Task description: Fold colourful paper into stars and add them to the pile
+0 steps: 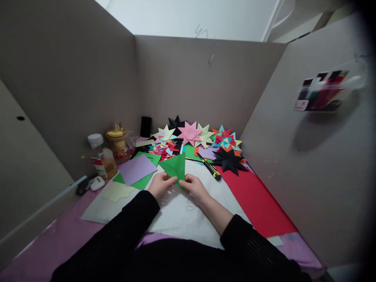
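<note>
green folded paper [175, 166], lilac sheet [136, 169], red sheet [258, 201], black star [230, 160]

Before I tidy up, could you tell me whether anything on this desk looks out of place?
Nothing looks spilled or damaged. Both hands hold the green paper; the utility knife lies loose beside the paper stars.

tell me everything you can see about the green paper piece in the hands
The green paper piece is a flat, matte sheet folded into a triangle with crisp edges, its widest side away from the person and its narrow point towards them. The left hand and right hand pinch that near point between their fingertips, over the white sheet on the desk. Its far end looks raised.
</note>
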`<act>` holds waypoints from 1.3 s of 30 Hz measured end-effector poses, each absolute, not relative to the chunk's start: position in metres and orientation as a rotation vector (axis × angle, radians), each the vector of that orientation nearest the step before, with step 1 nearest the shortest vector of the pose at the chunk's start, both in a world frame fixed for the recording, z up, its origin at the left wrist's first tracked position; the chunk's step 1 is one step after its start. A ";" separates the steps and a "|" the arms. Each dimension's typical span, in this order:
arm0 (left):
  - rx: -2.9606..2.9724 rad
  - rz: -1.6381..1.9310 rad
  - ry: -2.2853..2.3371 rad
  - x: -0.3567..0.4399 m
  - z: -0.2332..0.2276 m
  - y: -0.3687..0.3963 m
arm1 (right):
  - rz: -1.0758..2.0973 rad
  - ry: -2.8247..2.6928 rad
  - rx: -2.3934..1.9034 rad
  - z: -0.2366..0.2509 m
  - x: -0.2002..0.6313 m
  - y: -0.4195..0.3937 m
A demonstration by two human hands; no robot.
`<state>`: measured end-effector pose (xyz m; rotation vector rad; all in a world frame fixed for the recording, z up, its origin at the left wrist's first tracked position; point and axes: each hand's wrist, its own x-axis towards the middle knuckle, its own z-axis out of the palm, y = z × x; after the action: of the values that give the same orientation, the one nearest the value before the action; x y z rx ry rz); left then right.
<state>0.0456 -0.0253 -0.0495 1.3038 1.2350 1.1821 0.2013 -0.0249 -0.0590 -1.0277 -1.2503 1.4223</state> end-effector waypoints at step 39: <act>1.105 1.100 0.859 0.040 -0.055 -0.021 | 1.662 -1.303 -0.676 -0.057 0.207 -0.026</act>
<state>0.0404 -0.0210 -0.0548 1.1049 0.8595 1.1001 0.2072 -0.0256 -0.0573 -0.6755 -1.3034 1.6618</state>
